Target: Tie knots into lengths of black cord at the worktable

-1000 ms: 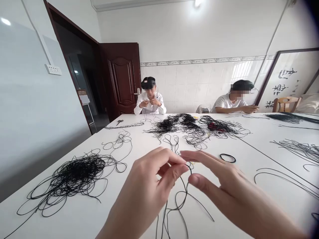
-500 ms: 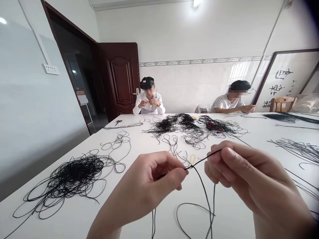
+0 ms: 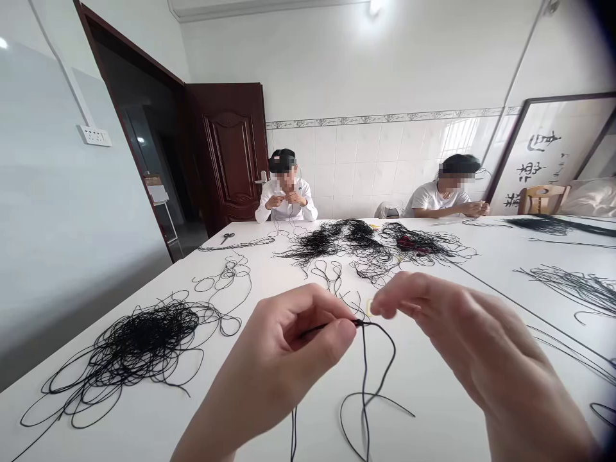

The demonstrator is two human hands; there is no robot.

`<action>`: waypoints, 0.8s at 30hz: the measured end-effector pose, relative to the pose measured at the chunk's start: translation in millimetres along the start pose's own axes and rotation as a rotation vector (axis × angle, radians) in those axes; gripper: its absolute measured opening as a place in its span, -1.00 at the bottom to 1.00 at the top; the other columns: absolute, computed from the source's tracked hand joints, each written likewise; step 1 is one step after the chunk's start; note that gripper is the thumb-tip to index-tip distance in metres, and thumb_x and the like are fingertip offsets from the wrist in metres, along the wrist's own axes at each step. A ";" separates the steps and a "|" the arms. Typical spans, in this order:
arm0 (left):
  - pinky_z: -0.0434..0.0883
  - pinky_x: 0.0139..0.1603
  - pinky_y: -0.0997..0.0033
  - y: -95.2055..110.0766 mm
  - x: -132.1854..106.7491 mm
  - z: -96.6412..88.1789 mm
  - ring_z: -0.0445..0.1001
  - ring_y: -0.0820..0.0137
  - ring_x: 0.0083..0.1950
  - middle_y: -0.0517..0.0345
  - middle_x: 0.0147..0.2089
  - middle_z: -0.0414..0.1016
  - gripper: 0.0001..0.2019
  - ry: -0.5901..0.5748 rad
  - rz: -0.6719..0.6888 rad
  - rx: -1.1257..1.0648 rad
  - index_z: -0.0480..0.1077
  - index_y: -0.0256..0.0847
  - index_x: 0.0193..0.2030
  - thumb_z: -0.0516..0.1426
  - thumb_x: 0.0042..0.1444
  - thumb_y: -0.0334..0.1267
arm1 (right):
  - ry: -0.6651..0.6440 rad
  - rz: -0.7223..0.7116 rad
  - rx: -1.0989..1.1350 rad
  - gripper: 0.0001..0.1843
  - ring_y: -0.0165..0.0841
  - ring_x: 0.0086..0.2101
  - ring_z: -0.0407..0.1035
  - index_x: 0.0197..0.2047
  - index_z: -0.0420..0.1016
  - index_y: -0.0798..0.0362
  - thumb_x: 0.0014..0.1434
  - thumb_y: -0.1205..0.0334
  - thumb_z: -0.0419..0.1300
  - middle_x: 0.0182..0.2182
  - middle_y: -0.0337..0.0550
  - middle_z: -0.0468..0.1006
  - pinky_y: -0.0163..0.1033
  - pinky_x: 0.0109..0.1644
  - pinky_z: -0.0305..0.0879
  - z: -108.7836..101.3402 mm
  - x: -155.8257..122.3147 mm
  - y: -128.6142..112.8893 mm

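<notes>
My left hand (image 3: 298, 359) pinches a thin black cord (image 3: 364, 372) between thumb and index finger, right beside a small knot (image 3: 359, 323). From that knot two strands hang to the right of the fingertips, one straight down and one curving out in a loop. More cord drops below the left palm. Just right of the knot, my right hand (image 3: 447, 333) hovers with its fingers extended and nothing between them. A yellow loop (image 3: 369, 307) lies on the table behind, partly covered by the right fingertips.
A tangled heap of black cord (image 3: 144, 333) lies at left on the white table (image 3: 231, 398). Further back are black cord piles (image 3: 356, 237) and scissors (image 3: 227, 238). More strands (image 3: 572, 285) spread at right. Two people (image 3: 286, 192) sit at the far edge, hands raised.
My right hand has let go of the cord end and its fingers have straightened. The released strand now droops in a curve from the knot. My left hand keeps its pinch.
</notes>
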State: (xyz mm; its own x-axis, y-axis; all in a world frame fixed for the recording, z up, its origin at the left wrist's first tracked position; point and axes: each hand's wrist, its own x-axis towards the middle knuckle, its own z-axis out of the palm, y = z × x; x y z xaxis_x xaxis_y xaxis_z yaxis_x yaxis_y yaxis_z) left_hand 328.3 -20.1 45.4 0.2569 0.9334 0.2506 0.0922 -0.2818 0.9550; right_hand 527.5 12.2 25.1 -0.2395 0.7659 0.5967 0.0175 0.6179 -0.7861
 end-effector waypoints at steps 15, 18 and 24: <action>0.23 -0.48 0.65 3.4 1.4 6.3 0.25 0.57 -0.46 0.33 -0.50 0.38 -0.92 0.072 0.026 0.038 0.47 -0.13 -0.40 0.20 0.12 -0.35 | -0.157 0.111 0.028 -0.67 -0.44 -0.35 0.37 -0.30 0.52 -0.06 0.30 -0.11 0.13 -0.43 -0.24 0.49 -0.42 -0.35 0.32 11.3 -2.6 -2.5; 0.24 -0.46 0.64 3.9 0.5 6.8 0.26 0.57 -0.46 0.32 -0.49 0.42 -0.89 0.073 0.030 0.029 0.46 -0.13 -0.41 0.18 0.10 -0.39 | -0.200 0.144 0.039 -0.64 -0.42 -0.36 0.37 -0.32 0.52 -0.03 0.30 -0.11 0.12 -0.44 -0.22 0.51 -0.37 -0.32 0.33 13.2 -1.3 -2.3; 0.10 -0.57 0.57 2.2 -1.5 6.1 0.09 0.57 -0.55 0.35 -0.59 0.18 -0.85 0.063 0.029 0.028 0.43 -0.14 -0.47 0.16 0.11 -0.35 | -0.159 0.132 0.081 -0.74 -0.47 -0.40 0.36 -0.35 0.48 -0.04 0.28 -0.01 0.19 -0.47 -0.28 0.47 -0.41 -0.34 0.30 15.1 -2.8 0.1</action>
State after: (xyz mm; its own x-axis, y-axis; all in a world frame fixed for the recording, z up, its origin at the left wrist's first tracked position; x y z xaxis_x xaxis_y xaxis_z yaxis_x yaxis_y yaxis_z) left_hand 334.0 -23.4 46.1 0.1987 0.9366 0.2884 0.1124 -0.3142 0.9427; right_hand 513.6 7.4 21.0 -0.3903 0.7976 0.4598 -0.0176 0.4929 -0.8699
